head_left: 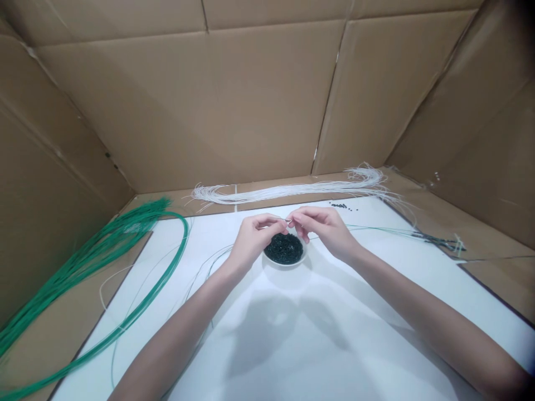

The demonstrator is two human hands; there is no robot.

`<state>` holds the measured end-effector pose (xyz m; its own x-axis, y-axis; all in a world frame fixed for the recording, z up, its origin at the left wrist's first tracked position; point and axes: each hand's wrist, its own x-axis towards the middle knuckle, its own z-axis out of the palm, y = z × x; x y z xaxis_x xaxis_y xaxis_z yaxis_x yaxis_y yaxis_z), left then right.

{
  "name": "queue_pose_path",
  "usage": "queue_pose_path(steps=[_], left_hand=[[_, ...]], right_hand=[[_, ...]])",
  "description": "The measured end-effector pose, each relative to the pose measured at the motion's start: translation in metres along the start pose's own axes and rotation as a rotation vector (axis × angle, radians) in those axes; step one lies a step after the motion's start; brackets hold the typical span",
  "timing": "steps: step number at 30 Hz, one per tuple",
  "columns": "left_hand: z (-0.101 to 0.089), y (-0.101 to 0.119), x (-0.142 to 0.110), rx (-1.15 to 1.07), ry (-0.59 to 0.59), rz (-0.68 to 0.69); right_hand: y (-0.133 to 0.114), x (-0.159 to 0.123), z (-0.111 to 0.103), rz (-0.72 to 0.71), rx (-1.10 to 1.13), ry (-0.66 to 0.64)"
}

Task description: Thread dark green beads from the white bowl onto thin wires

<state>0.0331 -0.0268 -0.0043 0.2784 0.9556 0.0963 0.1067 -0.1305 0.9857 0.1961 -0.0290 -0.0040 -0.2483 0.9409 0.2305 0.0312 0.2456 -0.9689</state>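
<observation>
Above a small white bowl (pixel 286 265), my left hand (pixel 257 236) and my right hand (pixel 324 225) meet fingertip to fingertip, both closed in a pinch. Between them a thin pale strand (pixel 288 221) shows, held by the fingers of both hands. Whether a bead is on it is too small to tell. Small shiny black pieces, like beads (pixel 284 249), fill the bowl just under my fingers. Thin green strands (pixel 213 262) run out to the left of my left hand, and more green strands (pixel 371 227) lie to the right of my right hand.
A large bundle of green strands (pixel 167 273) curves along the left. White strands (pixel 284 192) lie across the back. Several loose black bits (pixel 343 206) sit at the board's far edge, and dark-ended strands (pixel 438 241) lie right. Cardboard walls (pixel 200 111) enclose the white board (pixel 355 345).
</observation>
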Motion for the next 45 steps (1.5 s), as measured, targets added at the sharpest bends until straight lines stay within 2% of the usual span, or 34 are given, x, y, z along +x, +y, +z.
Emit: queue_pose_path(steps=[3, 7, 10, 12, 17, 20, 22, 25, 31, 39, 45], left_hand=[[0.000, 0.003, -0.001, 0.016, -0.008, 0.023], [0.001, 0.005, -0.006, 0.204, 0.047, 0.167], [0.002, 0.006, -0.009, 0.318, 0.086, 0.235], [0.003, 0.006, -0.010, 0.337, 0.102, 0.253], [0.001, 0.007, -0.009, 0.326, 0.125, 0.252], [-0.002, 0.008, -0.008, 0.277, 0.041, 0.206], [-0.004, 0.009, -0.007, 0.244, -0.033, 0.184], [-0.004, 0.007, -0.006, 0.252, -0.075, 0.183], [-0.001, 0.002, -0.005, 0.249, -0.023, 0.206], [-0.001, 0.003, -0.004, 0.194, -0.051, 0.172], [0.003, 0.002, -0.003, 0.169, -0.053, 0.158]], right_hand=[[0.003, 0.003, -0.005, 0.043, 0.122, -0.036], [0.006, 0.006, -0.009, 0.188, 0.226, -0.080], [0.005, 0.005, -0.009, 0.231, 0.192, -0.081], [0.001, 0.003, -0.008, 0.171, 0.084, -0.047], [-0.006, -0.002, -0.008, -0.119, -0.211, -0.008], [-0.005, -0.003, -0.010, -0.280, -0.373, 0.024], [-0.004, -0.003, -0.011, -0.315, -0.402, 0.041], [-0.004, -0.003, -0.010, -0.256, -0.329, 0.038], [-0.007, -0.001, -0.007, -0.053, -0.222, 0.049], [0.000, -0.002, -0.005, -0.170, -0.177, 0.072], [-0.001, -0.003, -0.001, -0.107, -0.143, 0.091]])
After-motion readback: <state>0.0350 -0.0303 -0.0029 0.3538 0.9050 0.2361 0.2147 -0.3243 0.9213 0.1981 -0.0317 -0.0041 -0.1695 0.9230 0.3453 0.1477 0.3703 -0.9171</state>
